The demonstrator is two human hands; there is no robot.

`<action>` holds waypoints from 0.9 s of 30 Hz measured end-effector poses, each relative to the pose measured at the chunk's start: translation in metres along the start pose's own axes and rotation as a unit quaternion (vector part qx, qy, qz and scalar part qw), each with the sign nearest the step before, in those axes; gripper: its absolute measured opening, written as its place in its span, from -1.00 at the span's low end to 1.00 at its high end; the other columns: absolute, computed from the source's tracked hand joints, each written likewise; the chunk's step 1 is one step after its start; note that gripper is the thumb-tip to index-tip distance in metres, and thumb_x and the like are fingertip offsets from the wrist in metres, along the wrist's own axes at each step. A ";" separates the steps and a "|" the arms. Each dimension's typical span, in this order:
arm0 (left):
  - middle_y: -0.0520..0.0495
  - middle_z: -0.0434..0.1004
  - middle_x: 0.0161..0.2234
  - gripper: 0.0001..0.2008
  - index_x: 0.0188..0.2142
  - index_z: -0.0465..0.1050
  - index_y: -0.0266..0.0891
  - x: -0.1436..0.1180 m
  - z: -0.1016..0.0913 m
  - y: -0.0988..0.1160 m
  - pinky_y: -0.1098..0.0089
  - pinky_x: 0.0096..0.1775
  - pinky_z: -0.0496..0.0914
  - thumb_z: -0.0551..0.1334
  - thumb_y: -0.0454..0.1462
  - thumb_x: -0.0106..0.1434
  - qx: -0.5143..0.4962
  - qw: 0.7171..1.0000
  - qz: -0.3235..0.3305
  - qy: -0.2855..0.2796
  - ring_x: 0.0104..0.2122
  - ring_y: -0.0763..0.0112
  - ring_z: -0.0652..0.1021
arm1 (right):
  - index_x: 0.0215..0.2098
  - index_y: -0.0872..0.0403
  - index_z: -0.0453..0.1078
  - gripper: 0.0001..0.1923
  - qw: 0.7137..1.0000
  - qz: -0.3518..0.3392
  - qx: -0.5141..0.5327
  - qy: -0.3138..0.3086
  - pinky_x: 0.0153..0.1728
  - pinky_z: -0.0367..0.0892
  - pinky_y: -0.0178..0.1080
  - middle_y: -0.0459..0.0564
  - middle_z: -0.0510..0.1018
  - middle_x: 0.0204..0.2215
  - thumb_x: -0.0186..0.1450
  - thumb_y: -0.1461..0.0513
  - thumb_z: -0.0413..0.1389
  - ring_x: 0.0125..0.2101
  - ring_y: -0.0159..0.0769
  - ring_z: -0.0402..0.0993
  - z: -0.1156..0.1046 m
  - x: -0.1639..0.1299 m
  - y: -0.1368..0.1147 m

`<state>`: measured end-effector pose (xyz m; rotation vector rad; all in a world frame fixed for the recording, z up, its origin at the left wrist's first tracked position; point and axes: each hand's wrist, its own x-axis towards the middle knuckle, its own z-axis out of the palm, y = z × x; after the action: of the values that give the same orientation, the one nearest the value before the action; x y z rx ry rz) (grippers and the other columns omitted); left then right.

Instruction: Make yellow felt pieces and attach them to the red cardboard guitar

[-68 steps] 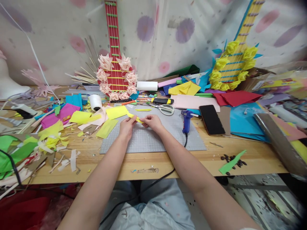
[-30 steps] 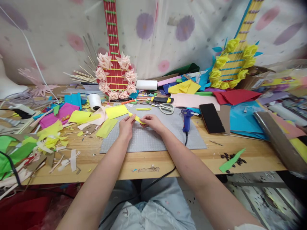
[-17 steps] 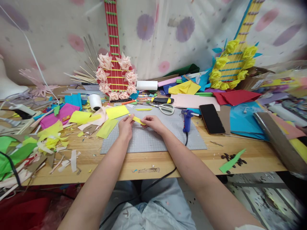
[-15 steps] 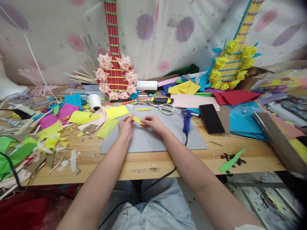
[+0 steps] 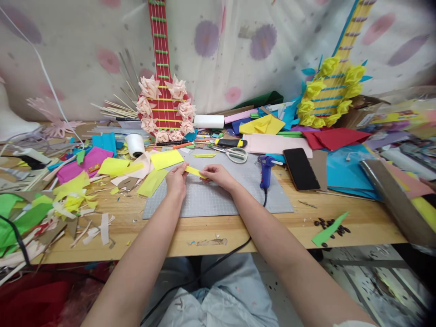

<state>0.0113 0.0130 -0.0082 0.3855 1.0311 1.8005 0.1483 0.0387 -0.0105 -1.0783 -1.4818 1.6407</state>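
Between my two hands a narrow strip of yellow paper (image 5: 194, 171) is stretched above the grey cutting mat (image 5: 218, 202). My left hand (image 5: 176, 180) pinches its left end, and my right hand (image 5: 217, 175) pinches the right end. A second thin yellow strip (image 5: 204, 156) lies on the mat just beyond my fingers. Yellow paper sheets (image 5: 166, 159) rest beside my left hand. Scissors (image 5: 236, 155) with pale handles lie past my right hand, and a blue glue gun (image 5: 265, 172) sits to the right of it.
A red paper guitar (image 5: 163, 100) with pink flowers and a yellow one (image 5: 329, 95) with yellow flowers lean at the back. A phone (image 5: 301, 169) lies right of the mat. Paper scraps (image 5: 73, 190) cover the left side; a black cord (image 5: 235, 250) crosses the front edge.
The yellow strip shows more of its flat face between my fingers now. My left hand has shifted very slightly left; my right hand stays nearly in place.
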 end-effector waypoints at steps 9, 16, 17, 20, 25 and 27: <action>-0.04 0.48 -0.46 -0.82 -0.55 0.45 -0.34 0.003 -0.002 -0.001 0.42 -0.27 0.34 0.36 -0.27 -0.16 0.030 0.999 0.021 0.010 -0.40 0.52 0.44 | -0.56 0.13 0.36 -0.77 1.000 -0.007 0.002 -0.006 -0.48 0.30 -0.40 -0.12 0.49 -0.61 0.01 0.14 0.24 -0.60 -0.52 0.35 0.000 -0.001 -0.001; -0.08 0.49 -0.33 -0.62 -0.34 0.45 -0.29 0.004 -0.005 0.005 0.39 -0.27 0.36 0.35 -0.13 -0.15 0.099 0.992 0.025 -0.070 -0.32 0.44 0.48 | -0.56 0.12 0.35 -0.75 1.000 -0.012 -0.006 -0.003 -0.48 0.30 -0.40 -0.12 0.48 -0.61 -0.01 0.11 0.25 -0.58 -0.50 0.35 0.001 -0.002 -0.002; -0.06 0.49 -0.34 -0.56 -0.26 0.42 -0.26 0.004 -0.006 0.006 0.40 -0.26 0.36 0.37 -0.15 -0.17 0.120 0.988 0.023 -0.094 -0.32 0.44 0.49 | -0.56 0.12 0.36 -0.75 1.000 -0.016 -0.010 -0.002 -0.47 0.29 -0.40 -0.12 0.48 -0.61 -0.01 0.11 0.24 -0.57 -0.50 0.35 0.001 -0.002 -0.001; 0.01 0.49 -0.44 -0.39 -0.15 0.34 -0.23 0.003 -0.010 0.007 0.43 -0.28 0.36 0.41 -0.25 -0.26 0.170 0.975 0.032 -0.142 -0.41 0.50 0.49 | -0.54 0.12 0.37 -0.74 0.999 -0.036 -0.031 -0.008 -0.48 0.28 -0.40 -0.12 0.47 -0.59 0.00 0.09 0.22 -0.57 -0.50 0.34 0.000 -0.002 0.000; 0.05 0.48 -0.51 -0.45 -0.21 0.31 -0.24 0.003 -0.011 0.003 0.43 -0.33 0.35 0.40 -0.27 -0.25 0.178 0.972 0.058 -0.141 -0.48 0.50 0.48 | -0.42 0.09 0.40 -0.75 0.992 -0.108 -0.072 -0.001 -0.45 0.26 -0.39 -0.14 0.44 -0.51 0.04 0.08 0.15 -0.51 -0.48 0.30 0.001 0.001 0.002; 0.05 0.48 -0.51 -0.46 -0.22 0.32 -0.23 0.002 -0.010 0.002 0.45 -0.33 0.34 0.40 -0.28 -0.25 0.176 0.972 0.058 -0.147 -0.48 0.51 0.47 | -0.43 0.10 0.40 -0.77 0.985 -0.144 -0.099 0.015 -0.40 0.24 -0.38 -0.14 0.44 -0.50 0.07 0.09 0.12 -0.48 -0.47 0.29 0.002 0.002 0.002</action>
<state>0.0028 0.0095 -0.0129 0.9193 1.1321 1.5965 0.1451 0.0395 -0.0128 -0.9350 -1.7196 1.2942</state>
